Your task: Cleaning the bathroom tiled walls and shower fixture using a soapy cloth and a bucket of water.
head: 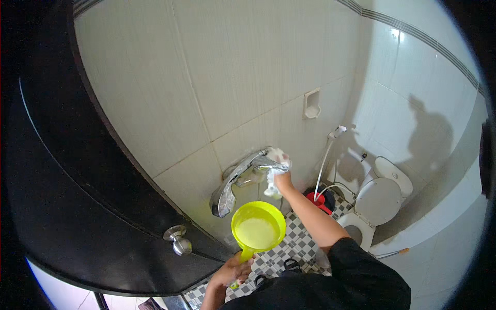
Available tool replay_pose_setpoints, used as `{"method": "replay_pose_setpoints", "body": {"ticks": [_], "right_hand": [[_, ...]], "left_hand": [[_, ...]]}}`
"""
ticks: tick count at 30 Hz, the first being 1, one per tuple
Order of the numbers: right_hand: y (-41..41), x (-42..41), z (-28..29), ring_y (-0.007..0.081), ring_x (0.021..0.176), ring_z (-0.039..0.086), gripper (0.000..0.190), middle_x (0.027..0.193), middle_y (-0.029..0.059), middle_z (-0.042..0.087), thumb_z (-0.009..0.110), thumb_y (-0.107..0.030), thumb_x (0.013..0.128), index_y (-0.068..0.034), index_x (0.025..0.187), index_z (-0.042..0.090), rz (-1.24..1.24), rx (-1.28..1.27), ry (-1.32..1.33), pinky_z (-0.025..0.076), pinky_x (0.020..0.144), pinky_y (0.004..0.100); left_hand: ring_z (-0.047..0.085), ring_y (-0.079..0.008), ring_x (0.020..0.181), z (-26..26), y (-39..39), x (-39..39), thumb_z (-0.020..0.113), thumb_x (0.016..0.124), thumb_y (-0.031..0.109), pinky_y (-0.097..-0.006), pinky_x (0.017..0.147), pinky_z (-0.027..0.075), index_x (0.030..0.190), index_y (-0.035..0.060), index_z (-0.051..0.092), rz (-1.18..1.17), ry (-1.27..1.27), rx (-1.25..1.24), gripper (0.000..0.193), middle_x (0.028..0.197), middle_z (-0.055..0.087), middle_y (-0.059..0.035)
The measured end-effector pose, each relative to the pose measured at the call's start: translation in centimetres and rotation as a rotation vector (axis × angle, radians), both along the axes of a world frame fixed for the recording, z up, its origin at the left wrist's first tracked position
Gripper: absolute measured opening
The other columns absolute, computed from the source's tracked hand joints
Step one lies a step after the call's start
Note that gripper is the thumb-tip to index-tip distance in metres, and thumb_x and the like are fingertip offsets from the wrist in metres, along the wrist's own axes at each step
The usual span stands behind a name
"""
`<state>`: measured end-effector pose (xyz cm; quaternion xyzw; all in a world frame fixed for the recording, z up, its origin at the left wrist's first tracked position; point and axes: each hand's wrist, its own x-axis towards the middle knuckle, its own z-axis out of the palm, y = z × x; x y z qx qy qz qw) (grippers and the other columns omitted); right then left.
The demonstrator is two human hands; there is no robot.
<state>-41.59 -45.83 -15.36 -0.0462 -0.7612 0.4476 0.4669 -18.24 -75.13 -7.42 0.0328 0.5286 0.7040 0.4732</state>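
Note:
My left hand [231,269] grips the handle of a yellow-green plastic dipper [284,228]. Whitish liquid, sudsy in look, sits inside the dipper. At the wall, my right hand [283,178] holds something white and foamy [272,188] against the right end of a chrome mixer tap [267,163]. Suds cover the fingers, so I cannot tell whether it is a sponge or a cloth. A chrome hand shower [224,199] rests along the tap, its head down to the left, above and left of the dipper.
A dark door [128,217] with a round metal knob [181,244] stands at left. A toilet [378,199] with its lid raised is at right. Near it are a red dipper [318,202] in a dark bucket and a bidet sprayer [337,132]. A soap dish [312,104] is set in the wall.

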Motion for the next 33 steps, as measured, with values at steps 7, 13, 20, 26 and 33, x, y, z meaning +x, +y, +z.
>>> {"method": "replay_pose_setpoints", "body": {"ticks": [7,13,20,26,33], "right_hand": [[-6.5,2.9,3.8,0.0152,0.054,0.051,0.022,0.068,0.0024,0.052,0.044,-0.036,0.097,-0.016,0.092,0.052,0.288,-1.107,0.056,0.041,0.045,0.0304],[-6.1,3.2,3.8,0.0133,0.048,0.047,0.033,0.061,0.0003,0.048,0.042,-0.046,0.096,-0.016,0.084,0.049,0.307,-1.200,-0.208,0.035,0.039,0.0286],[-7.4,1.9,1.4,0.0162,0.071,0.054,0.027,0.087,0.0036,0.057,0.038,-0.033,0.096,-0.014,0.106,0.055,0.247,-1.451,-0.413,0.044,0.056,0.0319],[-10.0,2.4,0.0,0.0180,0.075,0.055,0.030,0.090,0.0037,0.057,0.036,-0.024,0.093,-0.013,0.114,0.053,0.310,-1.402,-0.139,0.046,0.064,0.0350],[-5.3,2.7,1.5,0.0194,0.046,0.044,0.015,0.063,0.0034,0.046,0.044,-0.022,0.092,-0.013,0.081,0.051,0.608,-1.503,-0.238,0.036,0.037,0.0365]], "left_hand": [[0.031,-0.0060,0.038,0.4,-0.7,0.5,0.053,0.096,0.022,-0.0220,0.036,0.029,0.110,0.0034,0.044,-0.012,0.042,-0.034,0.025,0.053,0.031,0.0057],[0.031,-0.0065,0.038,-0.6,-1.3,1.1,0.052,0.096,0.022,-0.0237,0.037,0.030,0.117,0.0018,0.044,0.005,-0.037,-0.042,0.030,0.053,0.031,0.0061],[0.031,-0.0061,0.041,-1.2,-1.6,1.7,0.052,0.097,0.021,-0.0228,0.038,0.029,0.114,0.0037,0.044,-0.014,-0.016,-0.044,0.026,0.056,0.031,0.0061],[0.031,-0.0061,0.042,-1.5,-1.6,1.6,0.052,0.097,0.022,-0.0233,0.039,0.029,0.112,0.0057,0.045,-0.015,0.024,-0.092,0.024,0.056,0.031,0.0060],[0.030,-0.0065,0.041,-1.6,-1.4,1.3,0.051,0.097,0.021,-0.0236,0.039,0.027,0.111,0.0066,0.045,0.030,-0.029,-0.090,0.021,0.055,0.030,0.0064]]}}
